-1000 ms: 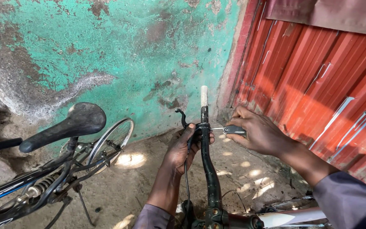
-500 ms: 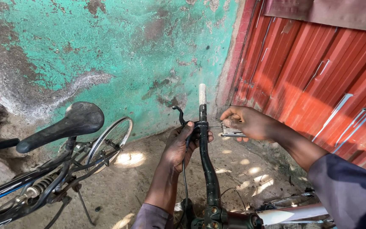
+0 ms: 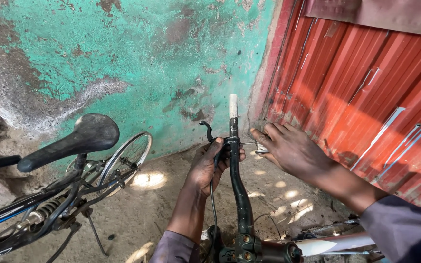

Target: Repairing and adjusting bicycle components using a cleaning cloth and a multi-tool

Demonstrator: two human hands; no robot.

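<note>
The left hand [image 3: 209, 165] is wrapped around the black handlebar [image 3: 237, 190], its grip clamped on the bar just below the brake lever [image 3: 206, 130]. The right hand [image 3: 288, 148] reaches in from the right, fingers closed on a small metal tool [image 3: 260, 145] touching the bar's clamp. A second bicycle [image 3: 54, 195] stands left, near the green wall [image 3: 123, 58].
</note>
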